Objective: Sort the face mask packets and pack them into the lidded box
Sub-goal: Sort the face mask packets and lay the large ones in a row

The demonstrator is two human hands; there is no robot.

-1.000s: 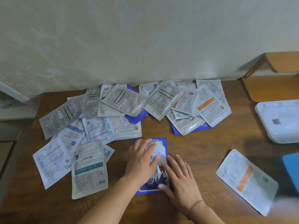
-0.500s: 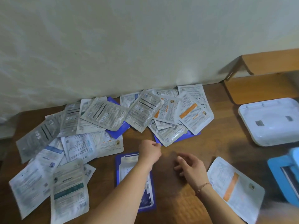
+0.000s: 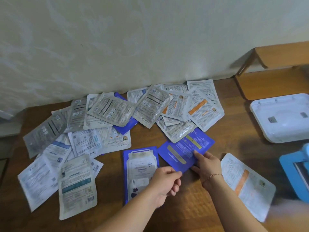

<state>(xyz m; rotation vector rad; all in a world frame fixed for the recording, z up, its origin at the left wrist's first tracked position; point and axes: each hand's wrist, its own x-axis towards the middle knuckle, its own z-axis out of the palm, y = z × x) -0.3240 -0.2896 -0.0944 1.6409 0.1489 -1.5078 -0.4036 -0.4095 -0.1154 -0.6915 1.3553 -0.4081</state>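
While both hands pinch a blue packet (image 3: 185, 151) | step: sorting by colour | left hand (image 3: 164, 181) grips its near corner, right hand (image 3: 206, 164) its edge | next: lay it on the blue packet with a white label (image 3: 140, 171) just beside.

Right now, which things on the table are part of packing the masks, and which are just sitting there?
Part of the job:
- blue packet, held by both hands
- blue packet face-up
- packet pile
- orange-stripe packet
- white lid
- blue box

Just there:
- wooden shelf
- wall
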